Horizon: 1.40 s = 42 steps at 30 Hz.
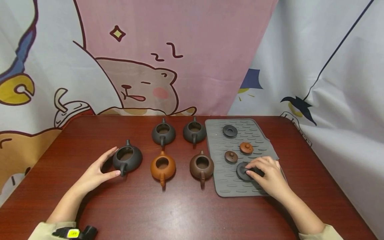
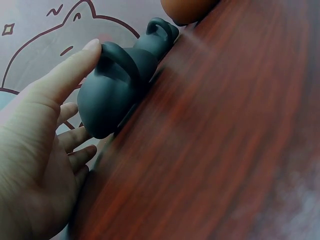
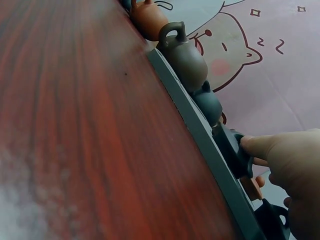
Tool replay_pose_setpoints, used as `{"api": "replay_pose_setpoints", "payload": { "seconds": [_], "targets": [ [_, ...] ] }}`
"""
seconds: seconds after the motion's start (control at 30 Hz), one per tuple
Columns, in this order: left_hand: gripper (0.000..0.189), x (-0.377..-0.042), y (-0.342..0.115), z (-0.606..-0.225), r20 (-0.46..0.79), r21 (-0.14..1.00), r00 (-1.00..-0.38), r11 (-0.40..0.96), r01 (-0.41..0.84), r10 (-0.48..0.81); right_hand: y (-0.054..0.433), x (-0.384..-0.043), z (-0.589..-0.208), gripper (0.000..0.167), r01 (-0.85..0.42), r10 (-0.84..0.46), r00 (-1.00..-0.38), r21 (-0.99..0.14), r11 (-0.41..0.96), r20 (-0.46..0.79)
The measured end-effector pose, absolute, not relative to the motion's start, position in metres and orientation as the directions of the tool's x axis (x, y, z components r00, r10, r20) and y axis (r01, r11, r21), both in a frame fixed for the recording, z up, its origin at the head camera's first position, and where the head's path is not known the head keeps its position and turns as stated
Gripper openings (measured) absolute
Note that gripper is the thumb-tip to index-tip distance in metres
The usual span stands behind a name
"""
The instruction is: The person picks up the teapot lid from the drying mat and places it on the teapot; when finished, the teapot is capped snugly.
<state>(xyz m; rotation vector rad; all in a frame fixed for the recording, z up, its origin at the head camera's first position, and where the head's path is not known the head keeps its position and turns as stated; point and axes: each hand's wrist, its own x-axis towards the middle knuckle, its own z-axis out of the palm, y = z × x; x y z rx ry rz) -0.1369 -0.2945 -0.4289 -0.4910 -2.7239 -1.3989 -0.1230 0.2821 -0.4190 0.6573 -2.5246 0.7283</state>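
Note:
A dark grey lidless teapot point(image 1: 127, 159) stands on the table at the left. Beside it is my left hand point(image 1: 95, 170), thumb at the handle and fingers spread along the body. In the left wrist view the thumb tip meets the handle point(image 2: 120, 61), while the other fingers lie loosely behind the pot. Over on the grey mat point(image 1: 223, 186), my right hand point(image 1: 270, 175) pinches a dark lid point(image 1: 243, 171) between thumb and fingers. Another dark lid point(image 3: 272, 220) is partly hidden by that hand. Close by lie a brown lid point(image 1: 231, 156) and an orange lid point(image 1: 246, 148).
Two more dark teapots point(image 1: 163, 133) point(image 1: 194, 131) stand at the back. An orange teapot point(image 1: 163, 168) and a brown teapot point(image 1: 201, 166) are in front of them, all lidless. One dark lid point(image 1: 230, 131) lies at the mat's far end. A printed curtain point(image 1: 210, 66) hangs behind the table.

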Motion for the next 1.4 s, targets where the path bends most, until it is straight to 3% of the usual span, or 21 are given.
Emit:
{"api": "replay_pose_setpoints", "payload": {
  "seconds": [0.4,0.7,1.4],
  "targets": [
    [0.085,-0.136,-0.295,-0.427,0.157,0.782,-0.955,0.558,0.276,0.252,0.270,-0.126,-0.401,0.028,-0.571,-0.326,-0.775,-0.377,0.729,0.541],
    [0.085,-0.137,-0.295,-0.429,0.151,0.787,-0.955,0.553,0.272,0.255,0.252,-0.127,-0.383,0.029,-0.631,-0.366,-0.721,-0.337,0.699,0.589],
    [0.085,-0.136,-0.293,-0.427,0.165,0.791,-0.952,0.543,0.284,0.257,0.203,-0.137,-0.354,0.025,-0.721,-0.420,-0.665,-0.383,0.578,0.618]
  ]
}}
